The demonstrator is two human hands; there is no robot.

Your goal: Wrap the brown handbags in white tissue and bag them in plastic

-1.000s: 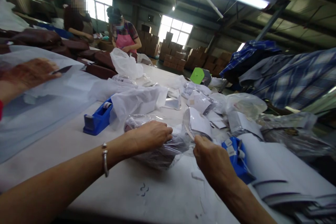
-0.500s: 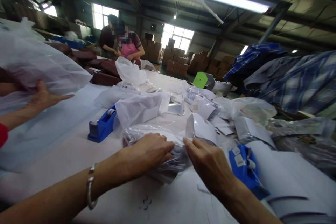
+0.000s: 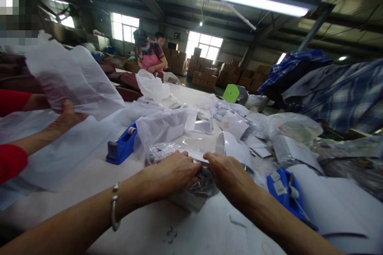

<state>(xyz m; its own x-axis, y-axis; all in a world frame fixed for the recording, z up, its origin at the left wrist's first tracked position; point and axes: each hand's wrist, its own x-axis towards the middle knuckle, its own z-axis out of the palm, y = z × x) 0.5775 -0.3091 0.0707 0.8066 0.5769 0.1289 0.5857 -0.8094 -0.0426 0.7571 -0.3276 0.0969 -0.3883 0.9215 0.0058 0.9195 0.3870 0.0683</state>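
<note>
My left hand (image 3: 172, 173) lies curled on a clear plastic bag (image 3: 191, 191) with a dark item inside, pressing it onto the white table (image 3: 143, 223). My right hand (image 3: 229, 175) meets it from the right, fingers closed on the same bag at its top fold. A silver bangle (image 3: 113, 207) sits on my left wrist. A white card in plastic (image 3: 236, 149) stands just behind my right hand.
A blue tape dispenser (image 3: 121, 147) sits to the left, another (image 3: 285, 193) to the right by stacked white sheets (image 3: 338, 207). A co-worker in red sleeves holds a large white bag (image 3: 72, 77) at the left. Packets clutter the middle; plaid cloth (image 3: 335, 87) hangs at the right.
My right hand has moved left to meet the left hand on the bag. The co-worker at the left has lifted the white bag higher. The view has shifted slightly.
</note>
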